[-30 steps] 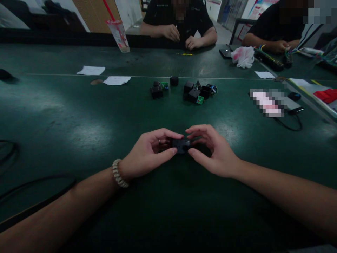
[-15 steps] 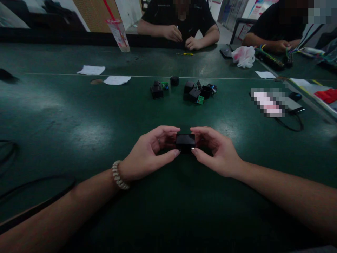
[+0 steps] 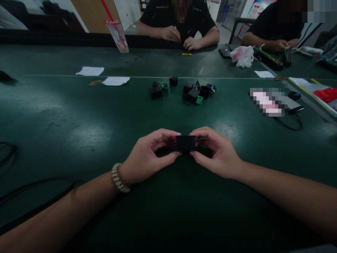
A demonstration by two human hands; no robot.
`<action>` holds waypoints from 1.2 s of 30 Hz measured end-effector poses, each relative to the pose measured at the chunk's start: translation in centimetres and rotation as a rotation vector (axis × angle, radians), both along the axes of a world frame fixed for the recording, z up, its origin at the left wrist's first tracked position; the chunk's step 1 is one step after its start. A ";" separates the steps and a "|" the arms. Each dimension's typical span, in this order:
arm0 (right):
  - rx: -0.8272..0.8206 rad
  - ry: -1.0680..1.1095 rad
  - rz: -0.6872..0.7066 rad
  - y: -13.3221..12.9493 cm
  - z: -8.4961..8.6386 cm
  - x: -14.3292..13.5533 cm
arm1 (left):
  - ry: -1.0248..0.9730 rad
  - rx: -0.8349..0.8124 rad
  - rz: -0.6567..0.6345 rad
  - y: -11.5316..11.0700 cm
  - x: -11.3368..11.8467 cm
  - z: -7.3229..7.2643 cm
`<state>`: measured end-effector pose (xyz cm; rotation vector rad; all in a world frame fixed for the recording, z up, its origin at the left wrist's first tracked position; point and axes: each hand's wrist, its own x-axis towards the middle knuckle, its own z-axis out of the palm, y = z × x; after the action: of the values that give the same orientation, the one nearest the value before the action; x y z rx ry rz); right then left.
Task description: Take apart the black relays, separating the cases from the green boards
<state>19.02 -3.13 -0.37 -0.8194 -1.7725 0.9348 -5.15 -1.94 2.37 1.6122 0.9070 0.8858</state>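
Between my two hands is a small black rectangular box (image 3: 185, 143), its flat dark face turned toward me. My left hand (image 3: 151, 153), with a beaded bracelet (image 3: 120, 177) at the wrist, pinches the box's left end between thumb and fingers. On the right end, my right hand (image 3: 216, 151) grips it the same way. Farther out on the green table (image 3: 126, 116) lie black plastic housings (image 3: 193, 94) with a small green circuit board (image 3: 199, 100). Left of them sit another black housing (image 3: 156, 92) and a second green board (image 3: 164, 86).
Paper sheets (image 3: 116, 81) lie at the left, and a cup with a red straw (image 3: 118, 37) stands behind them. At the right are a crumpled plastic bag (image 3: 242, 56) and a blurred-out pink item (image 3: 267, 102). A co-worker (image 3: 181, 24) sits opposite, another (image 3: 273, 28) at the right.
The black box has tilted, so its top and front now show as one flat dark face. Both hands keep their grip at its ends. The view has shifted slightly.
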 end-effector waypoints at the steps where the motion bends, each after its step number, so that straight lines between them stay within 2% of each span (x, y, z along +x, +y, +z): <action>1: -0.003 -0.005 -0.001 0.0 0.0 0.0 | 0.002 -0.003 0.001 0.0 0.0 0.0; 11: -0.059 -0.035 0.002 0.1 0.4 0.2 | -0.021 -0.053 0.012 0.1 0.0 -0.1; 20: -0.173 -0.035 0.026 0.2 0.5 0.5 | 0.005 -0.123 -0.008 0.2 0.0 0.2; 31: -0.136 -0.047 0.038 0.1 0.5 0.4 | 0.022 -0.136 -0.006 0.3 0.0 0.1; 36: -0.179 -0.048 0.029 0.1 0.7 0.4 | 0.065 -0.134 -0.008 0.3 -0.2 0.1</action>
<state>19.39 -2.99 0.28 -0.9375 -1.7638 1.1135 -5.33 -1.64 2.47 1.5355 0.9840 0.7541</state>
